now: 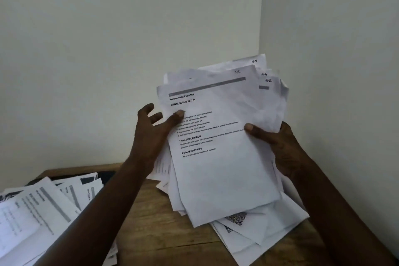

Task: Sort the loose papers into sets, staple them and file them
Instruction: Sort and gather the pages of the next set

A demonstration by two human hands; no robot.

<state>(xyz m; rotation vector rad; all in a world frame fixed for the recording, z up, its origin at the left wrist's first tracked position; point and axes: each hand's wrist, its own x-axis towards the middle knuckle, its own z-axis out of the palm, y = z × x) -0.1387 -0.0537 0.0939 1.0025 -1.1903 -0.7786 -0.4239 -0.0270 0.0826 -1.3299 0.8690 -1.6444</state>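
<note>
I hold an untidy stack of printed white papers up in front of the wall corner, above the wooden table. The top sheet is headed "Replace Toilet Paper Roll" and marked S1 by hand; sheets marked S2, S4 and S8 fan out behind it. My right hand grips the stack's right edge, thumb on the front. My left hand is at the left edge, thumb pressed on the top sheet, the other fingers spread apart behind. No stapler or file is in view.
A second heap of loose printed sheets lies on the table at the lower left, over something dark. More sheets, some with QR codes, lie beneath the raised stack. Walls close in behind and on the right.
</note>
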